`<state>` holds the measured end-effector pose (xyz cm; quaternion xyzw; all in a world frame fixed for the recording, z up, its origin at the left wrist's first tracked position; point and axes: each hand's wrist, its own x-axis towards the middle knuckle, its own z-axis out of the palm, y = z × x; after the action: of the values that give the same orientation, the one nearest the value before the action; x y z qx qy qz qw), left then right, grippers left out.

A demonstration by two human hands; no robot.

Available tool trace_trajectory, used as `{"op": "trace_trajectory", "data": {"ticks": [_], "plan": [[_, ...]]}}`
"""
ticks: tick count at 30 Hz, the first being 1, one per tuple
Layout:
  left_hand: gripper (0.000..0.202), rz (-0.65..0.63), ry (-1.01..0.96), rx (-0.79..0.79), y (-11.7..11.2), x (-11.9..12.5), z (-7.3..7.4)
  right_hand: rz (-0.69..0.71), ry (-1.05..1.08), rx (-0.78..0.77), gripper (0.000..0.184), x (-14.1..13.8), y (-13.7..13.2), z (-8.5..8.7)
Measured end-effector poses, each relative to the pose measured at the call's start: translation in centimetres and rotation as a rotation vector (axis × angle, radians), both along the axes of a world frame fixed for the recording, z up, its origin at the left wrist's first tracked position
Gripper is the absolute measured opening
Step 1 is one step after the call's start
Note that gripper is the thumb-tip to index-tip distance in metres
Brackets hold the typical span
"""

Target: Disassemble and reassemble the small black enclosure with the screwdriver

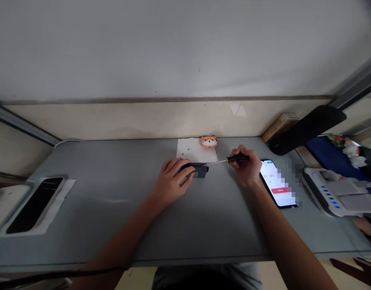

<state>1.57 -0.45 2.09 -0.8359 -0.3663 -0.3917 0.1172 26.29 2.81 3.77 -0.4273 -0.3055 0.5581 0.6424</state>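
Observation:
My left hand point(174, 180) is closed around the left part of a small dark box-shaped device point(200, 170) with a row of vent slots and a round black knob at its right end. The device rests on the grey table point(119, 225). In my right hand point(247, 167) is a screwdriver point(238, 157) with a black handle and a yellow collar. Its thin shaft points left, and the tip meets or nearly meets the device's upper right edge; contact is too small to tell.
Behind the device lies a white paper point(188, 150) with several tiny dark specks and an orange animal-faced item point(209, 141). A lit phone point(277, 183) is right of my right hand. Farther right stand a white multi-slot unit point(330, 193) and a black cylinder point(307, 129). A dark phone point(36, 205) lies far left.

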Motion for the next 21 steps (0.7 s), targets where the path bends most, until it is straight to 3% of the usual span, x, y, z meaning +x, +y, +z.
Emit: {"op": "trace_trajectory", "data": {"ticks": [14,21], "plan": [[0.015,0.060,-0.025,-0.119,-0.25,0.58,-0.45,0.065,-0.058,-0.032,0.018,-0.10,0.26,-0.48],[0.023,-0.018,0.032,-0.071,-0.66,1.06,-0.63,0.061,-0.042,-0.024,0.020,0.14,0.25,-0.88]]}}
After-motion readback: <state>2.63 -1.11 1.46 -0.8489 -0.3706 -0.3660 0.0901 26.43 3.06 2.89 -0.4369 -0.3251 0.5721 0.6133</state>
